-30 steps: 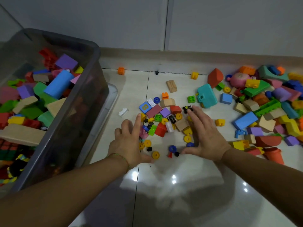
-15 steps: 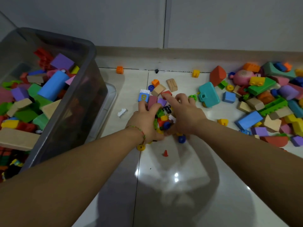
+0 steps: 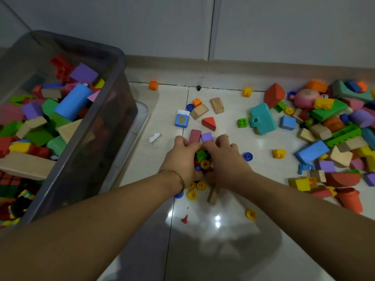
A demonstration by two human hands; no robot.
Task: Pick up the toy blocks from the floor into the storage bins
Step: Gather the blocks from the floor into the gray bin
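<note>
Pale glossy tiled floor (image 3: 203, 250), grey wall panels (image 3: 158, 25) behind, beige skirting (image 3: 263, 66) along the join. At left of the frame, translucent grey plastic storage bin (image 3: 123, 63), heaped with foam, wooden and plastic blocks in many colours, with a pale plastic lid (image 3: 142, 118) lying under it.

At frame centre, left hand (image 3: 182, 159) and right hand (image 3: 225, 157) close together low over the floor, fingers (image 3: 179, 139) of both curled inward round a small heap of plastic toy pieces (image 3: 203, 161), with green, red, yellow and blue bits showing in the gap between the palms. Against the fingertips on the far side: dusty-pink foam block (image 3: 194, 136) and small purple foam cube (image 3: 206, 136). Thin woven bracelet (image 3: 178, 175) on the left wrist.

Just below the wrists, loose by the tile: yellow plastic discs (image 3: 192, 194) and a blurred wooden stick block (image 3: 213, 194).

Beyond the hands, apart from them: blue-and-white numbered brick (image 3: 182, 119), red triangular block (image 3: 209, 123), teal plastic piece (image 3: 262, 118). At right of the frame, large scattered pile of mixed blocks (image 3: 334, 128) on the floor.
</note>
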